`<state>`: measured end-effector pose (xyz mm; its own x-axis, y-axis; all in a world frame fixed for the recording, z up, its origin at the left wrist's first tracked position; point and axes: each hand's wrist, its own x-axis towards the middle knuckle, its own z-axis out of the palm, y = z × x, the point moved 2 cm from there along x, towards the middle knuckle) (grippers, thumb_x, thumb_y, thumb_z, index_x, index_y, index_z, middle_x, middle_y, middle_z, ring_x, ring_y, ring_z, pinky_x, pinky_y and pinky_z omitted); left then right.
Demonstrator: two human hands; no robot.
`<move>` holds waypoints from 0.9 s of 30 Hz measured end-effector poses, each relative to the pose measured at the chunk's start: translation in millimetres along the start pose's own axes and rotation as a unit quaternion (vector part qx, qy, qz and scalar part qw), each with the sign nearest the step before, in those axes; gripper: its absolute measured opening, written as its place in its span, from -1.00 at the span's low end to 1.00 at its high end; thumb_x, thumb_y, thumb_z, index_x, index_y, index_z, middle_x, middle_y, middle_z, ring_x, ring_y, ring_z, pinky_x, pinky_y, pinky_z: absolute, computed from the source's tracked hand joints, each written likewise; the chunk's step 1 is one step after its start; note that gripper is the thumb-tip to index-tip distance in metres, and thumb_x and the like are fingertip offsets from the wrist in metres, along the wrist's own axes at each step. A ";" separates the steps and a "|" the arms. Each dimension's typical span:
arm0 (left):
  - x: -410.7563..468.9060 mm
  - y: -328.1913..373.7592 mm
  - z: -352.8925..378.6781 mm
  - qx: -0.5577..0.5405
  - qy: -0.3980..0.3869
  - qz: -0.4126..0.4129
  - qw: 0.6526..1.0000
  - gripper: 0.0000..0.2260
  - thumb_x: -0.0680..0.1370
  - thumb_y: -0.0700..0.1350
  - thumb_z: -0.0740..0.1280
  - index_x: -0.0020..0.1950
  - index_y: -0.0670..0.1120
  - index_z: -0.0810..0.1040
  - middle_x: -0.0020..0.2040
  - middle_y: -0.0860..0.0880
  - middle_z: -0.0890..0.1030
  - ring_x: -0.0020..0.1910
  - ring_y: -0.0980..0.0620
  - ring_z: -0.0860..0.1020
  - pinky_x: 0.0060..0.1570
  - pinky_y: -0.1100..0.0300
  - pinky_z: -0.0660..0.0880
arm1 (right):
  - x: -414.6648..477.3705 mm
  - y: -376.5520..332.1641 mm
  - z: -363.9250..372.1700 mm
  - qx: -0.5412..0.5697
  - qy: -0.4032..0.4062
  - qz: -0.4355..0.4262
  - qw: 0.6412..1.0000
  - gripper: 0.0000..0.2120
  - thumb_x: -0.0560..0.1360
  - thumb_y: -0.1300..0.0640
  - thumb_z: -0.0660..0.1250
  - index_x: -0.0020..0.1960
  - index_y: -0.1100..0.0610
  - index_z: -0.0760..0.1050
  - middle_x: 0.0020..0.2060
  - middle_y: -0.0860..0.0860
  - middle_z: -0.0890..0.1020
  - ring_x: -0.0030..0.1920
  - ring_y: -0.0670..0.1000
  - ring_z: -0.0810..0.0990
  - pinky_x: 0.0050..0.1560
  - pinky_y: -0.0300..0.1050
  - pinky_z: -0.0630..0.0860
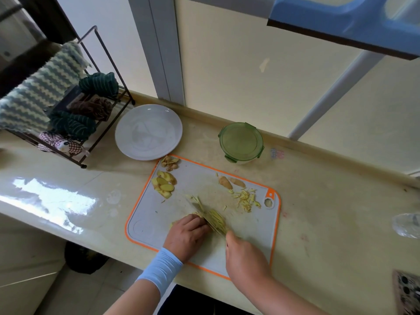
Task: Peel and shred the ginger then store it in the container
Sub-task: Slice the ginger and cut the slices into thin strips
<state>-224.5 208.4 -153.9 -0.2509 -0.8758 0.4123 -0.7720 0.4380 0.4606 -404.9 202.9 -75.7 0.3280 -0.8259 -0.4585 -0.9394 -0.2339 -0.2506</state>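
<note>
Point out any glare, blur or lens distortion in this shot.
Head view: bright window glare washes out the counter at left. Head view: the wide lens bows the counter's back edge and the board. Head view: the knife in the right hand is motion-blurred, and the ginger under the left hand is hard to make out. Light is otherwise soft, shadows faint.
</note>
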 end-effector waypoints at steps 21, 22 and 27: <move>-1.5 -1.9 1.6 -0.025 0.012 -0.008 1.000 -0.87 0.45 -0.23 0.49 -0.02 -0.10 0.69 -0.07 -0.03 0.63 -0.08 -0.04 0.55 -0.10 0.16 0.54 | -5.8 2.4 0.7 0.009 -0.002 -0.007 1.000 -0.80 0.63 0.16 0.06 0.22 0.02 0.33 0.01 0.05 0.63 0.02 0.13 0.63 -0.18 -0.03 0.38; -1.3 -1.7 1.6 -0.025 0.014 -0.006 1.000 -0.88 0.46 -0.23 0.48 -0.02 -0.10 0.69 -0.07 -0.03 0.63 -0.08 -0.04 0.56 -0.10 0.16 0.54 | -6.1 3.3 3.2 0.015 -0.004 -0.004 1.000 -0.82 0.63 0.17 0.06 0.19 0.03 0.34 0.00 0.05 0.63 0.01 0.13 0.63 -0.20 -0.04 0.35; 0.1 -0.9 0.4 -0.024 0.021 -0.006 0.999 -0.91 0.51 -0.19 0.42 -0.02 -0.08 0.69 -0.07 -0.01 0.62 -0.08 -0.04 0.56 -0.11 0.18 0.53 | 20.5 -16.1 7.6 0.023 -0.012 -0.003 1.000 -0.87 0.62 0.18 0.10 0.15 0.04 0.31 -0.04 0.11 0.63 0.00 0.19 0.63 -0.22 -0.04 0.32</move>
<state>-224.0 207.9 -154.6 -0.2160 -0.8722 0.4389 -0.7455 0.4376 0.5027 -382.3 193.6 -87.5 0.3363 -0.8124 -0.4763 -0.9321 -0.2149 -0.2915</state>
